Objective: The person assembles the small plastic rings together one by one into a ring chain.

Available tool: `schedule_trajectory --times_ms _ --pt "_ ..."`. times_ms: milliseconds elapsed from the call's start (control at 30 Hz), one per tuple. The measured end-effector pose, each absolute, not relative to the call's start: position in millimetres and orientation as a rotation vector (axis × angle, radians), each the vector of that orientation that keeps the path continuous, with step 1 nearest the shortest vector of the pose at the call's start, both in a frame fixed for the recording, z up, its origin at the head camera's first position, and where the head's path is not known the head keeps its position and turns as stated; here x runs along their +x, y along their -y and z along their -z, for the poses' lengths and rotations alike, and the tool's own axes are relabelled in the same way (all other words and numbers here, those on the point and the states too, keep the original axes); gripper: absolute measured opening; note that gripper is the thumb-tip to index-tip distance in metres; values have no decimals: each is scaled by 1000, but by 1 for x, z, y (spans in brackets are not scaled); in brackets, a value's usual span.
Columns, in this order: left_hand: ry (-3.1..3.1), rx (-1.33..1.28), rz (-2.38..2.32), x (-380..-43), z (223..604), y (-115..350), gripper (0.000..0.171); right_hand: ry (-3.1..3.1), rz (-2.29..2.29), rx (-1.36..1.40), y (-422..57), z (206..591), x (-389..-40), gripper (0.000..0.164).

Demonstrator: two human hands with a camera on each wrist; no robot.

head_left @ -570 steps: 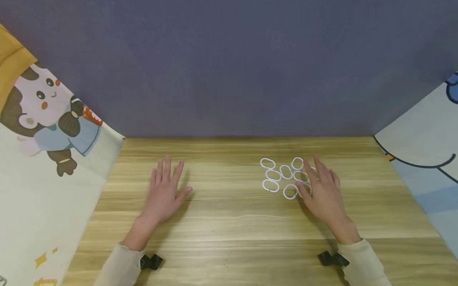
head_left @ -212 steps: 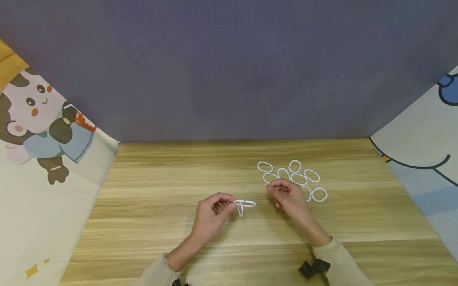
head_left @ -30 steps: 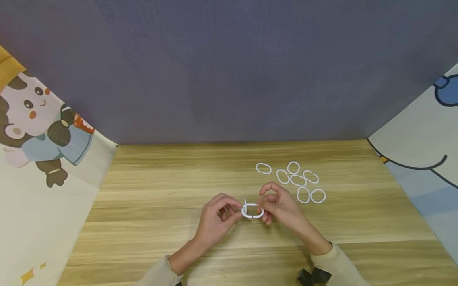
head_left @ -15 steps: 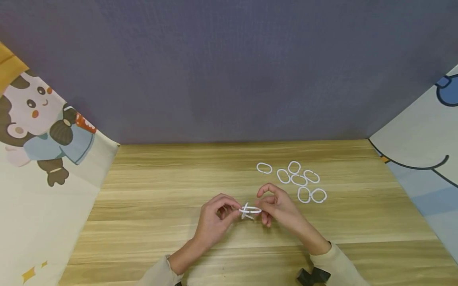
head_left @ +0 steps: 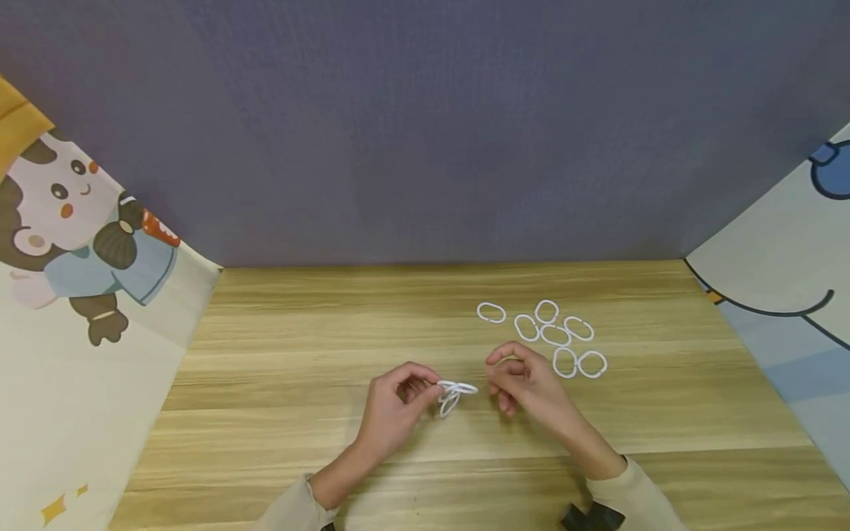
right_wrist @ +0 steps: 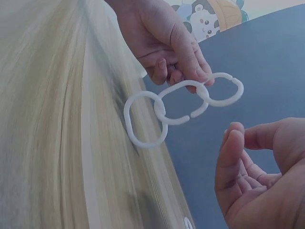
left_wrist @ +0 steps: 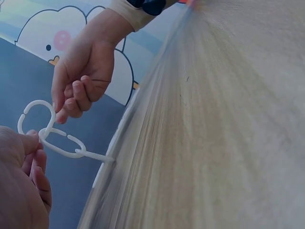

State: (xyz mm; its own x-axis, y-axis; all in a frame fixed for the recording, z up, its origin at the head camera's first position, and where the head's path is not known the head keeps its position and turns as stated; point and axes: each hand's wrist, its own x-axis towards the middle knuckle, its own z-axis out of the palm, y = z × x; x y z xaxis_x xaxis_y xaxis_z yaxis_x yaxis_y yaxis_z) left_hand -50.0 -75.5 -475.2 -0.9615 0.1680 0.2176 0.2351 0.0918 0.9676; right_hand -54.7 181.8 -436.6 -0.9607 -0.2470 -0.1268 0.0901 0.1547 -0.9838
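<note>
My left hand pinches a short chain of white plastic links between thumb and fingers. Three C-shaped links hang together in the right wrist view, the fingers at the joint of the middle and end links. Small gaps show in some of the loops. My right hand is just right of the chain, fingers bent and thumb near the index finger, with nothing in it. In the right wrist view a space separates that hand from the end link. Several loose white links lie on the table beyond the right hand.
The wooden table runs back to a dark blue-grey panel. Side panels with cartoon prints stand left and right. One loose link lies a little apart from the others. A black device is strapped at the right wrist.
Over the last second my right hand has let go of the newest link and drawn right. The chain now hangs from my left hand alone. Earlier, more links lay loose and both hands were empty.
</note>
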Motion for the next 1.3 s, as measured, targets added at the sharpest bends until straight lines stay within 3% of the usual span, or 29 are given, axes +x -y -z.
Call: schedule_trajectory --times_ms 600,1300 --pt "2303 -320 2075 -50 473 77 11 -2530 1824 -15 -226 453 -54 14" --pt "2300 -294 2095 -52 475 79 11 -2854 1619 271 -267 471 -56 18"
